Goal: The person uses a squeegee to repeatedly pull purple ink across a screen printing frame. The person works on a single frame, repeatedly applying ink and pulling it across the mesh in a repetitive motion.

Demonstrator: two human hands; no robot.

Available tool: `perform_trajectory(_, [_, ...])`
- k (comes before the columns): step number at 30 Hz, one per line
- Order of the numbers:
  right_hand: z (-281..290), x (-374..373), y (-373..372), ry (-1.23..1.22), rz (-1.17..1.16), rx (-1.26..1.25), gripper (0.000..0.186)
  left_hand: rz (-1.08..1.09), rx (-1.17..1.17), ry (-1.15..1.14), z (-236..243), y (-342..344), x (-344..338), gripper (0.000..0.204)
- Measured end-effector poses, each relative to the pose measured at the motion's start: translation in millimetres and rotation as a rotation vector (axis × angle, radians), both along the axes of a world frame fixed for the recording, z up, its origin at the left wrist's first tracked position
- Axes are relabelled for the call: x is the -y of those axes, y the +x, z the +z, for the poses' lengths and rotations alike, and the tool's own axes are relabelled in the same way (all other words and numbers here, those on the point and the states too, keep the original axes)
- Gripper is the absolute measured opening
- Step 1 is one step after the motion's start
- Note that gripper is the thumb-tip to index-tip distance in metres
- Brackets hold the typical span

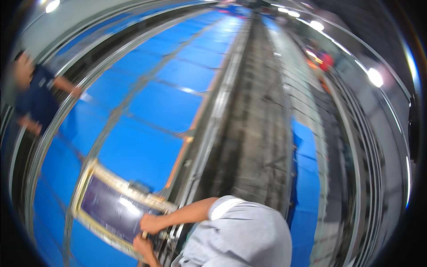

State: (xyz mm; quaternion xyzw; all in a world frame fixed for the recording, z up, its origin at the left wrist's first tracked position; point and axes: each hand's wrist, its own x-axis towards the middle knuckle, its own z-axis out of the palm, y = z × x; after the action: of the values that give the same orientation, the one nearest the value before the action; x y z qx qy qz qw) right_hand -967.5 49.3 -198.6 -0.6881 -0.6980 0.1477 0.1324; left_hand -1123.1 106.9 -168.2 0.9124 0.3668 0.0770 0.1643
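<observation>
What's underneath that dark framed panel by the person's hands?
Blue sheeting shows along both long sides of the dark framed panel and seems to run beneath it. What lies directly under the panel is covered, so I cannot tell.

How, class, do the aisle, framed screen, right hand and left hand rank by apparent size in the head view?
1. Aisle
2. Framed screen
3. Right hand and left hand: too alike to rank

A stained grey-brown floor (255,124) forms a narrowing aisle between a long bench with silver metal rails (221,104) and a second, pale grey-green bench (304,100) on the right. A plain pale grey wall (84,24) stands at upper left. Bright white lamps (375,77) recede in a row under a dark ceiling (356,24).
</observation>
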Motion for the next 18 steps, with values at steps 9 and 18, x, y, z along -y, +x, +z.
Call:
perform_trajectory(9, [53,-82,49,-0.252,-0.045,0.125,0.019,-0.099,-0.118,-0.167,17,43,-107,0.011])
perform_trajectory(18, [54,-318,162,-0.318,0.004,0.175,0.023,-0.033,-0.184,-0.124,15,155,-330,0.026])
